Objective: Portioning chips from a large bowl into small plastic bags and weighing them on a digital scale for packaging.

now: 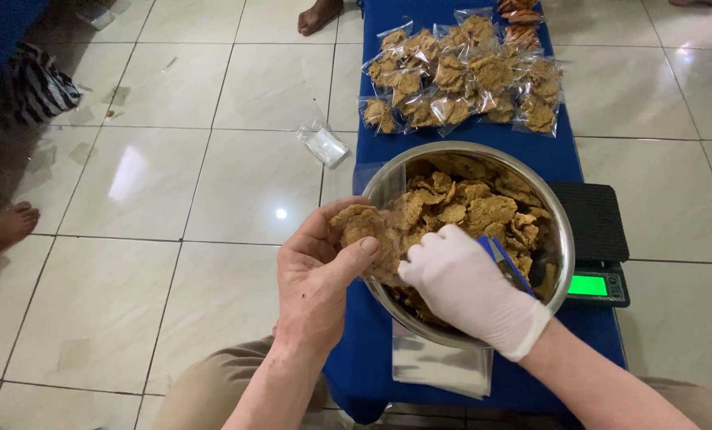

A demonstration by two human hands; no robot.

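While the bare left hand is gripping a crisp brown cracker, the gloved right hand is closing on more. Both are hovering over the steel bowl.

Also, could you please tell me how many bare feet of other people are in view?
2: one foot at the top edge beside the blue table, the other foot at the left edge on the tiles. A third may be cut off top right.
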